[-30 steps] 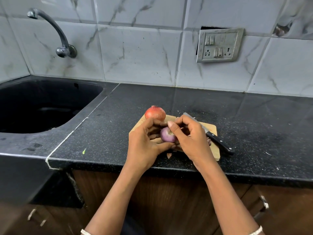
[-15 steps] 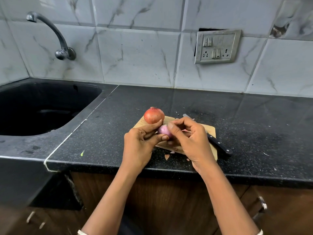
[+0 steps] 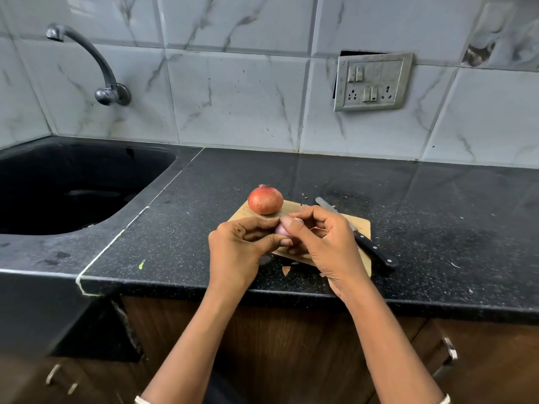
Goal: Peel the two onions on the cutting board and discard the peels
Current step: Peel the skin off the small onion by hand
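Held between both hands, just above the near half of the cutting board [image 3: 361, 227]: a small purple onion [image 3: 282, 229], pale and glossy, outer skin off where visible. Gripped from the left by the left hand [image 3: 239, 246], fingers curled round the far side, thumb pressed against the near side. Pinched from the right by the right hand [image 3: 326, 243], thumb laid over the top, fingers curled beyond. Mostly hidden behind thumbs and fingers.

Just beyond the hands, upright on the board's far left corner, in full orange-red skin and touched by neither hand: a second onion [image 3: 265, 199]. Slantwise along the board's right side, blade tip toward the wall, black riveted handle out over the countertop [image 3: 437, 214]: a knife [image 3: 367, 243]. Just off the board's near edge, on the speckled black stone: a few peel scraps [image 3: 286, 269].

Farther out: a black sink [image 3: 73, 185] at left, a curved metal tap [image 3: 96, 65] on the marbled tiles above, a metal switch plate [image 3: 372, 81] on the wall at right, markings too small to read.
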`<action>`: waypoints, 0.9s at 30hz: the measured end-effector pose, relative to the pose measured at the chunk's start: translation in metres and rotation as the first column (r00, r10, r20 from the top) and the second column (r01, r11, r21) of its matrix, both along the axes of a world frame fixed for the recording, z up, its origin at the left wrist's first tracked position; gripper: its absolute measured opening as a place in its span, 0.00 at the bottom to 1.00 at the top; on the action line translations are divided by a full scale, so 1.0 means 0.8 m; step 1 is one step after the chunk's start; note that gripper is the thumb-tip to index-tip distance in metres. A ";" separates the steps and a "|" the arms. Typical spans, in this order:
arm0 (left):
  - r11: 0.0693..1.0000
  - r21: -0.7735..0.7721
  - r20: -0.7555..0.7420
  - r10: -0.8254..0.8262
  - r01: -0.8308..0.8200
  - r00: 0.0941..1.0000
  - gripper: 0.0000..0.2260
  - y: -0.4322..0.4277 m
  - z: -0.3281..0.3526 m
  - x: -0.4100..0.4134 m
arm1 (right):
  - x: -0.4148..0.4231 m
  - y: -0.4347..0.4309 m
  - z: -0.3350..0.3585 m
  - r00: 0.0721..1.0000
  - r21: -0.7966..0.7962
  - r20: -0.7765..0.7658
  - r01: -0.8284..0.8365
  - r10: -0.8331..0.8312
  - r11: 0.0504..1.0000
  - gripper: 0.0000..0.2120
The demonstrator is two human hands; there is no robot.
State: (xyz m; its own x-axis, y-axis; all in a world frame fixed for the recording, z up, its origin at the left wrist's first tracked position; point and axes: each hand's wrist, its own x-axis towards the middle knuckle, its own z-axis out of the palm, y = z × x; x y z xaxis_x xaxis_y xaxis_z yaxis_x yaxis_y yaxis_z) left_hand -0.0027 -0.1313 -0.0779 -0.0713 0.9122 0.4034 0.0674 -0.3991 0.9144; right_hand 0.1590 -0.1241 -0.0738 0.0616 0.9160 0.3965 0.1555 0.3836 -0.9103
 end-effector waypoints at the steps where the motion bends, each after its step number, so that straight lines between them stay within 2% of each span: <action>1: 1.000 -0.013 0.006 -0.014 0.014 1.000 0.16 0.000 0.000 -0.001 | -0.001 0.000 0.000 0.999 -0.031 -0.043 -0.016 0.014 0.999 0.08; 2: 0.999 -0.030 0.025 -0.033 0.034 0.999 0.17 0.001 0.000 -0.002 | -0.002 0.000 0.000 0.998 -0.049 -0.054 -0.009 0.006 0.999 0.08; 4: 0.993 -0.076 0.090 -0.085 0.092 0.992 0.16 0.003 0.000 -0.003 | -0.002 0.004 -0.001 0.997 -0.028 0.023 0.073 -0.072 0.997 0.10; 7: 0.978 -0.140 0.213 -0.123 0.154 0.969 0.11 0.004 0.003 -0.001 | -0.003 0.004 0.001 0.994 -0.034 0.053 0.096 -0.094 0.995 0.15; 9: 0.975 -0.160 0.243 -0.115 0.156 0.963 0.08 0.005 0.004 0.000 | -0.004 0.002 0.005 0.991 -0.049 0.081 0.115 -0.111 0.992 0.20; 13: 0.981 -0.163 0.229 -0.065 0.104 0.971 0.03 0.006 0.004 0.000 | -0.013 0.006 0.005 0.943 -0.034 0.259 0.225 -0.209 0.974 0.31; 17: 0.986 -0.148 0.189 -0.042 0.071 0.981 0.04 0.005 0.003 -0.001 | -0.023 0.007 0.007 0.872 -0.032 0.438 0.261 -0.221 0.965 0.35; 21: 0.988 -0.115 0.160 -0.085 0.104 0.983 0.08 0.003 0.003 0.000 | -0.031 0.010 0.018 0.866 -0.154 0.434 0.343 -0.249 0.927 0.35; 24: 0.983 -0.058 0.024 -0.171 0.172 0.985 0.12 0.003 0.004 0.002 | -0.035 0.017 0.021 0.857 -0.234 0.435 0.405 -0.278 0.884 0.31; 27: 0.978 -0.060 -0.063 -0.203 0.199 0.977 0.22 0.004 0.004 0.001 | -0.035 0.023 0.018 0.837 -0.221 0.454 0.438 -0.305 0.872 0.29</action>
